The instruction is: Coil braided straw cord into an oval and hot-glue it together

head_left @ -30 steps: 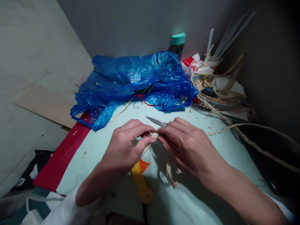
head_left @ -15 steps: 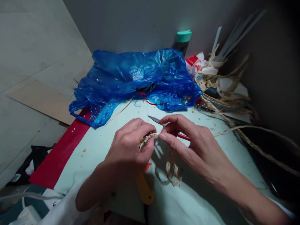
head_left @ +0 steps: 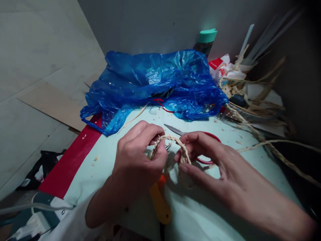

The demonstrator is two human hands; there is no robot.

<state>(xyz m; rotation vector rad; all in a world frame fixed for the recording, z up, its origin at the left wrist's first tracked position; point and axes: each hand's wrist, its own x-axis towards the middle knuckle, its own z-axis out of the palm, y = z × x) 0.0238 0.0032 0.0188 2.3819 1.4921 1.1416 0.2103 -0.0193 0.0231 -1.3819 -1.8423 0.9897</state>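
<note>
A pale braided straw strip [head_left: 173, 137] arches between my two hands above the table. My left hand [head_left: 140, 154] is closed on one end, thumb and fingers pinching it. On the right side of the arch, my right hand [head_left: 213, 157] pinches the strip between thumb and fingers. Scissors with red handles [head_left: 213, 136] lie behind and under my right hand, blades pointing left. Below my left hand is a yellow tool handle [head_left: 160, 209] with an orange part and a dark cord; the rest of it is hidden.
A crumpled blue plastic bag [head_left: 155, 83] spreads across the back of the pale green tabletop [head_left: 87, 174]. At the right are a basket of straw pieces [head_left: 253, 107] and a long braided cord [head_left: 276, 150]. Behind the bag stands a jar with a green lid [head_left: 207, 36].
My right hand has moved right and slightly down, and the strip between my hands now shows as a wider arch. More of the red scissors shows. The whole view has shifted a little.
</note>
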